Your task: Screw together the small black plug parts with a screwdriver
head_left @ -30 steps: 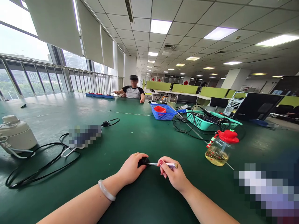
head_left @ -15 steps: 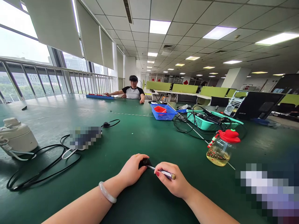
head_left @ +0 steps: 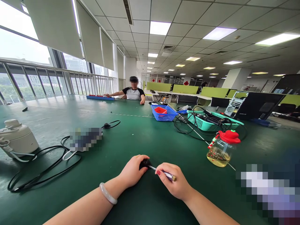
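Note:
Near the front middle of the green table (head_left: pixel 112 168), my left hand (head_left: pixel 132 171) is closed around a small black part (head_left: pixel 146 162), whose kind I cannot make out. Its fingers and thumb cover much of that part. My right hand (head_left: pixel 175 184) grips a screwdriver (head_left: pixel 169 176) with a thin metal shaft and a brass-coloured handle end. The shaft slants up and left, and its tip meets or lies close against the black part; the exact contact is too small to tell.
A drink bottle (head_left: pixel 219 153) with a red lid stands to the right. Beyond are a blue basket (head_left: pixel 164 117) and a teal basket (head_left: pixel 203 124) with cables. At left lie a black cable (head_left: pixel 42 175) and a white device (head_left: pixel 20 139). A person (head_left: pixel 133 92) sits across the table.
The black part looks slightly turned between my left fingers. Both my hands and the screwdriver stay in almost the same place.

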A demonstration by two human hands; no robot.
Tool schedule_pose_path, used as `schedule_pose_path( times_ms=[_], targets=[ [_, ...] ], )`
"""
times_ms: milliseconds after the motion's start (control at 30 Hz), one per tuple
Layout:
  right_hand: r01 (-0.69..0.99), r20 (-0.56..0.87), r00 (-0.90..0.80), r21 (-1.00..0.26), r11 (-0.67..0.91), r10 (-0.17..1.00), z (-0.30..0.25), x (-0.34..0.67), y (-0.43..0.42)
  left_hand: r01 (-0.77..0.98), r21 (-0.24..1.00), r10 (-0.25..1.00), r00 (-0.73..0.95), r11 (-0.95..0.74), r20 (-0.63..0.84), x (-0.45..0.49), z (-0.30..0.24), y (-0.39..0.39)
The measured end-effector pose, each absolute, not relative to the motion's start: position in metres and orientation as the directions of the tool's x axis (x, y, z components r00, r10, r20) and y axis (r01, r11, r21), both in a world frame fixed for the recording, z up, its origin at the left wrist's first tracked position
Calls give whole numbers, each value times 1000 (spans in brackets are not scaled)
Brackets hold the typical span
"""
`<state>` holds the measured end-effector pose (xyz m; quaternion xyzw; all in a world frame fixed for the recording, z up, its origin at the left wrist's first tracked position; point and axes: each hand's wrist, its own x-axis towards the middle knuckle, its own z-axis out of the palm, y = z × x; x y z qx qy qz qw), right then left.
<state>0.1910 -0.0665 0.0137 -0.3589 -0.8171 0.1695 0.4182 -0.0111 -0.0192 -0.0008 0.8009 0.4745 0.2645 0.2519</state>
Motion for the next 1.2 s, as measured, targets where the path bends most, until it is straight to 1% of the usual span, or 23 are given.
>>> schedule_pose_path(
  times_ms=[300,733,867,1033,1100,1200],
  targets=[
    [453,585,-404,-540,709,703,14,190,-68,635,653,897,407,-414,172,-11,-1,-19],
    [479,661,-319,-506,717,680,14,191,-68,651,657,912,381,-380,150,-10,0,-20],
    [490,669,-236,-545,680,705,12,191,-66,656,635,900,404,-408,161,-10,-1,-20],
    [551,615,-93,-623,556,783,8,192,-58,650,625,888,430,-432,167,-9,3,-21],
    [557,601,-73,-638,532,796,8,193,-58,658,616,887,431,-433,164,-8,4,-22],
    [538,595,-89,-646,542,798,11,192,-61,669,592,881,440,-451,174,-7,4,-23]
  ],
)
